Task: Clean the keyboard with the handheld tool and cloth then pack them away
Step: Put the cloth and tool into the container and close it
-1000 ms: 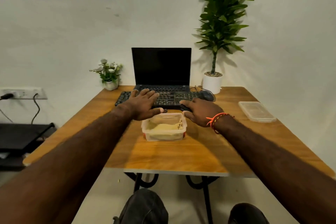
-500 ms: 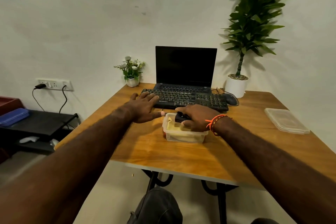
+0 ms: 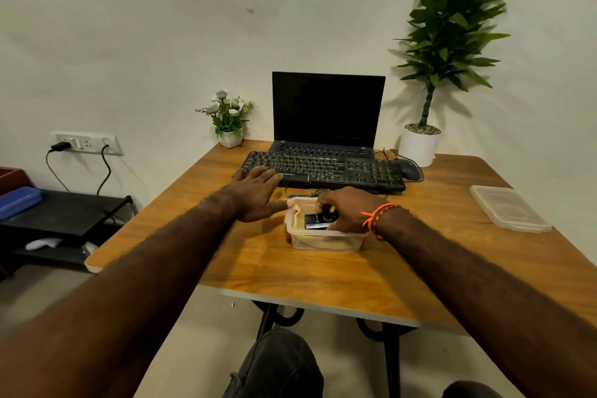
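While the right hand (image 3: 347, 212) reaches into the clear rectangular plastic container (image 3: 324, 241) at the middle of the wooden worktop (image 3: 323, 271), its fingers curl round the small black handheld tool (image 3: 319, 221), which lies on the folded yellow cloth (image 3: 298, 220) already inside the container. The left hand (image 3: 256, 194) rests flat with straight fingers on the worktop, its thumb touching the container's left rim and its fingertips at the near edge of the black full-size keyboard (image 3: 323, 168), which sits in front of the open black laptop (image 3: 328, 113). The step in hand appears to be packing away, with the cleaning judged finished. The next move calls for releasing the tool and fetching the clear flat plastic lid (image 3: 510, 212), which lies well apart on the right of the worktop.
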